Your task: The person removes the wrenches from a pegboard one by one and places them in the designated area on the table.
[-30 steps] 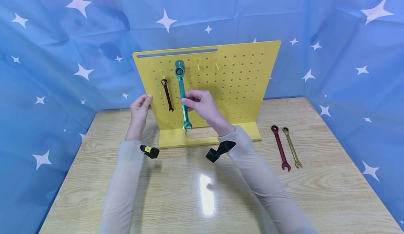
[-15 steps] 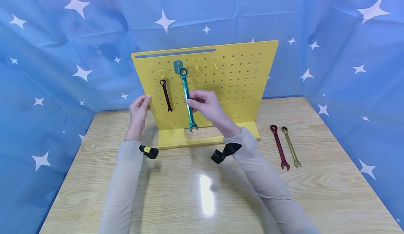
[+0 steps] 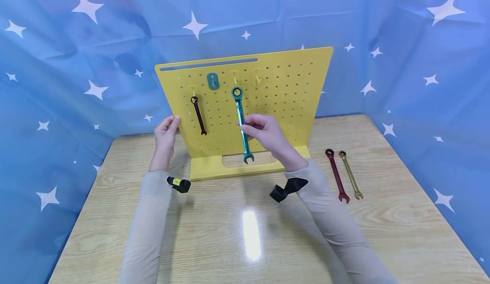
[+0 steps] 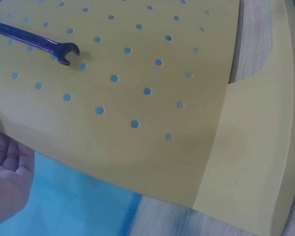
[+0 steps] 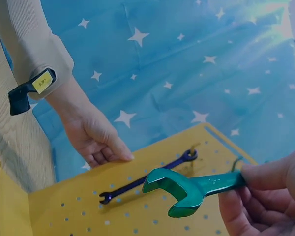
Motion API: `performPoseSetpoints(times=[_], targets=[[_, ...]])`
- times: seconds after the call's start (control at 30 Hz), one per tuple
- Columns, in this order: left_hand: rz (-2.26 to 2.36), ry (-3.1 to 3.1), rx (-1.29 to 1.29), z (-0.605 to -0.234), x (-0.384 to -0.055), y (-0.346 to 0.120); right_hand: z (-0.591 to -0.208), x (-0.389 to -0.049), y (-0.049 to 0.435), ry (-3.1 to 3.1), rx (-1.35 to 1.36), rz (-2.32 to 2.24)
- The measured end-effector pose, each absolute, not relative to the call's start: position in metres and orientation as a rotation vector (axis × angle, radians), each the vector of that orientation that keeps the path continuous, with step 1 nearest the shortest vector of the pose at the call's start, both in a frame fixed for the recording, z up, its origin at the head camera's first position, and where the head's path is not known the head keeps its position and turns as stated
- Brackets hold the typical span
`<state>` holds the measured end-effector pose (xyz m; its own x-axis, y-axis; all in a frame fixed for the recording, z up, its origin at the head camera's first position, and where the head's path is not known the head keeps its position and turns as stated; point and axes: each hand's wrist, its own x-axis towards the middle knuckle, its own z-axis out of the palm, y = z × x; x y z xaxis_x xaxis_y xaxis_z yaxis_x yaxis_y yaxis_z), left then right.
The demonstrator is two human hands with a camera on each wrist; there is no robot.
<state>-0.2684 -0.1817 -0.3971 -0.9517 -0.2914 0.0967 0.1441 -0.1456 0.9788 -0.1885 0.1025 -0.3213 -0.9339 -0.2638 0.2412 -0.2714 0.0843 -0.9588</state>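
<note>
My right hand (image 3: 268, 133) pinches a teal combination wrench (image 3: 243, 124) by its shaft, ring end up, in front of the yellow pegboard (image 3: 283, 97). My left hand (image 3: 166, 132) grips the pegboard's left edge, thumb on the front and fingers behind it. A smaller dark purple wrench (image 3: 199, 116) hangs by its ring from a yellow hook at the board's left; its open end shows in the left wrist view. Just right of it, the teal hook (image 3: 212, 81) bears nothing. Two more yellow hooks (image 3: 257, 78) stick out farther right, partly above the teal wrench.
On the wooden table (image 3: 214, 233), right of the board, lie a red wrench (image 3: 337, 176) and a gold wrench (image 3: 351, 174) side by side. The board's foot (image 3: 206, 169) has a cut-out slot. A blue star-patterned cloth (image 3: 229, 16) hangs close behind and at both sides.
The teal wrench has come off the teal hook in my right hand and moved right, below the yellow hooks. My left hand keeps its grip on the board's edge.
</note>
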Motion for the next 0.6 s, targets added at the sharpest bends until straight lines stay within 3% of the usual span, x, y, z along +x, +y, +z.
performPoseSetpoints(times=[0.6], targets=[[-2.193, -1.797, 0.159, -0.399, -0.269, -0.181, -0.329, -0.180, 0.158, -2.376, 0.423, 1.923]])
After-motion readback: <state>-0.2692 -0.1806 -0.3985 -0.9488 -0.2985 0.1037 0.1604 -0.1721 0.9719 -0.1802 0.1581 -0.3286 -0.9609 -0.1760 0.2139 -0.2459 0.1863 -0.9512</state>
